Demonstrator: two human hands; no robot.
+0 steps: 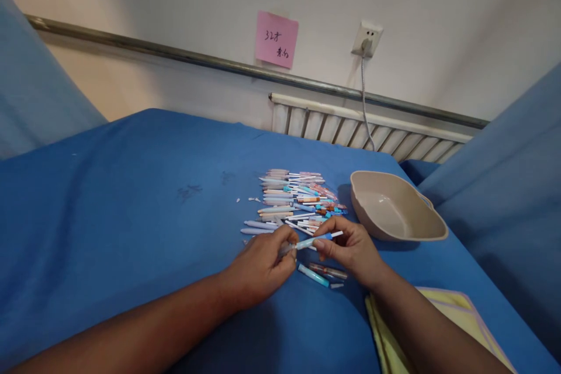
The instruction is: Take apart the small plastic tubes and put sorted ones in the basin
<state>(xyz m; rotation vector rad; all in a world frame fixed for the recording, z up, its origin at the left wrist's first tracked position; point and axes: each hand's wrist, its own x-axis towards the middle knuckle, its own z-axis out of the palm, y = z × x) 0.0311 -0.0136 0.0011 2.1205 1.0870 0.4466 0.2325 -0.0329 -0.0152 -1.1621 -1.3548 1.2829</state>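
Blue curtains (504, 163) are flanking an indoor cubicle of unclear use; a metal rail (197, 53) is crossing the wall (184, 0); a ribbed radiator (313, 124) is standing below it.

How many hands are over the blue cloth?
2: the left hand, at the left end of a blue pen piece; the right hand, at its right end, nearer the beige basin.

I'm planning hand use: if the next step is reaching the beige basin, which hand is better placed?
Probably the right hand: the beige basin stands just beyond it, while the left hand is farther away. Both hold a pen, so the right must first let go.
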